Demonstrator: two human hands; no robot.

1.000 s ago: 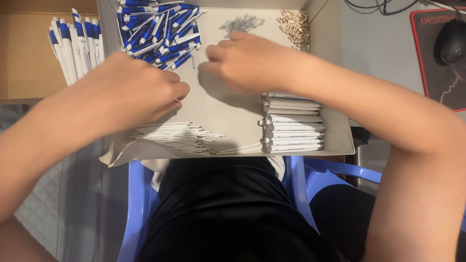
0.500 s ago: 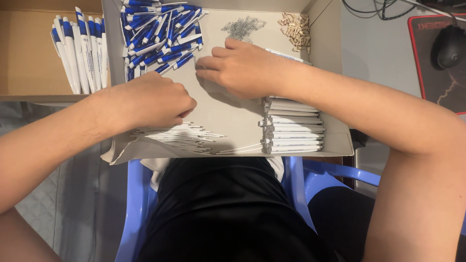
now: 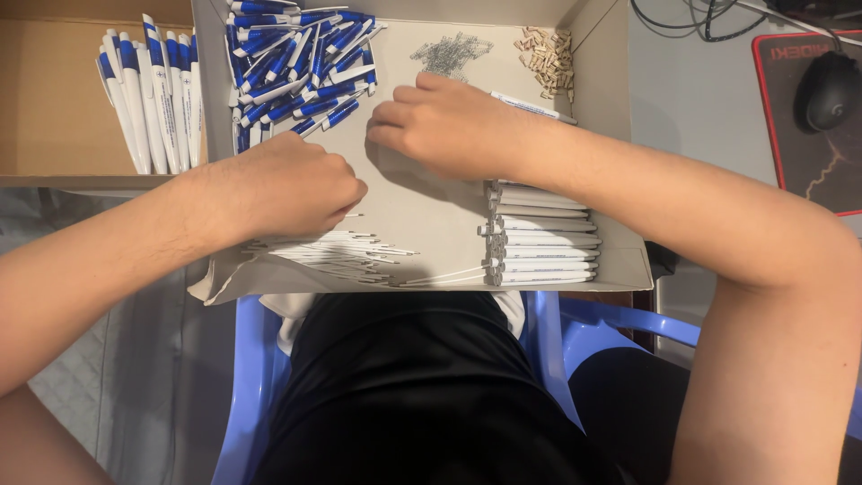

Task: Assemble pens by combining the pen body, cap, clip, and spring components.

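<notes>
My left hand (image 3: 292, 184) is closed into a fist over the pile of thin white pen refills (image 3: 337, 251) at the near left of a shallow cardboard tray (image 3: 422, 211); what it grips is hidden. My right hand (image 3: 449, 121) rests curled on the tray floor, fingers closed around a white pen barrel (image 3: 534, 108) that sticks out behind it. A heap of blue pen tops (image 3: 296, 67) lies just beyond both hands.
A stack of white pen barrels (image 3: 539, 238) fills the tray's near right. Small metal springs (image 3: 449, 54) and tan small parts (image 3: 546, 49) lie at the back. Finished blue-and-white pens (image 3: 148, 94) sit in a left box. A black mouse (image 3: 826, 90) rests on a pad at right.
My left hand has slid right and nearer along the refill pile. My right hand has shifted slightly toward the tray's middle, still closed.
</notes>
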